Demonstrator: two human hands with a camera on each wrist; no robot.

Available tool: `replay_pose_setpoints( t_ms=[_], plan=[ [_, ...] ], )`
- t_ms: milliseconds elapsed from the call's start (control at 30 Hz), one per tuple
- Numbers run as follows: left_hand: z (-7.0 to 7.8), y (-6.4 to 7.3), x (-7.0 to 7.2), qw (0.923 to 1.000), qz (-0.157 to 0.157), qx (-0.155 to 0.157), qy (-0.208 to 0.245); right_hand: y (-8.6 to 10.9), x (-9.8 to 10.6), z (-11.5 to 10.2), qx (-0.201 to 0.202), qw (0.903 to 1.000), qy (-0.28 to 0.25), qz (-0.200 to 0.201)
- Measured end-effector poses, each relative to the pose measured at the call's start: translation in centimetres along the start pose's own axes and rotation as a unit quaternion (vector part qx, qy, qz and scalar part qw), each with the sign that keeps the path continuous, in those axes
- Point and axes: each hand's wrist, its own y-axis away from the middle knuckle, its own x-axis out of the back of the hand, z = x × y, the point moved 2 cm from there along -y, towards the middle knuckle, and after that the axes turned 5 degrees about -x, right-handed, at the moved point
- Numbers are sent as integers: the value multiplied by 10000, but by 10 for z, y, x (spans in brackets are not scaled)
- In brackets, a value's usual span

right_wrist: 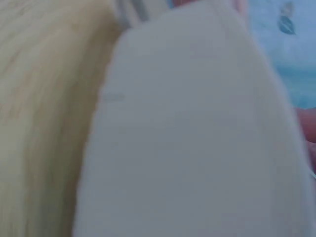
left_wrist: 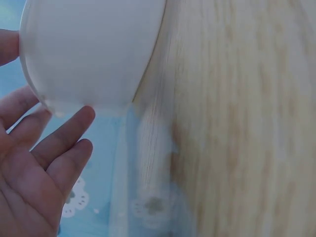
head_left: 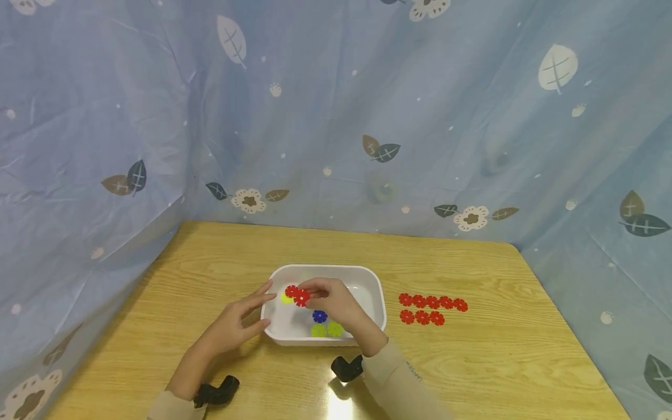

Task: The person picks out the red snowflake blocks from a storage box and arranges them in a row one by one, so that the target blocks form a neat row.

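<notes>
A white plastic tray (head_left: 328,266) stands on the wooden table, its wall large in the right wrist view (right_wrist: 187,123). My right hand (head_left: 336,300) reaches over it and pinches a red flower-shaped disc (head_left: 301,298) between thumb and fingers. Another red disc (head_left: 291,291) overlaps a yellow disc (head_left: 286,298) just left of it. Inside the tray also lie a blue disc (head_left: 319,316) and yellow-green discs (head_left: 318,331). At the tray's left end my left hand (head_left: 236,324) is spread, its fingertips (left_wrist: 86,114) right at the rim and the fingers extended.
To the right of the tray, red discs (head_left: 433,302) form two rows on the table, the back row longer. Black wrist mounts (head_left: 217,392) sit under both forearms. A blue patterned curtain (head_left: 325,116) surrounds the table's back and sides.
</notes>
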Motion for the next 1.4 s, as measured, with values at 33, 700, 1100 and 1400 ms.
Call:
replay_pose_setpoints(
  t_ms=[33, 700, 1100, 1400],
  plan=[
    [0, 0, 0, 10000, 4, -6, -48, 4, 6, 1, -18, 9999, -104, 11],
    [0, 1, 0, 9997, 95, 30, -209, 89, 136, 54, -319, 9843, -688, 1593],
    [0, -1, 2, 9995, 12, 277, -116, 134, 190, 104, -808, 9668, -1124, 2146],
    [0, 0, 1, 9996, -44, 243, -122, 144, 202, 124, -1621, 9532, -360, 2528]
  ],
)
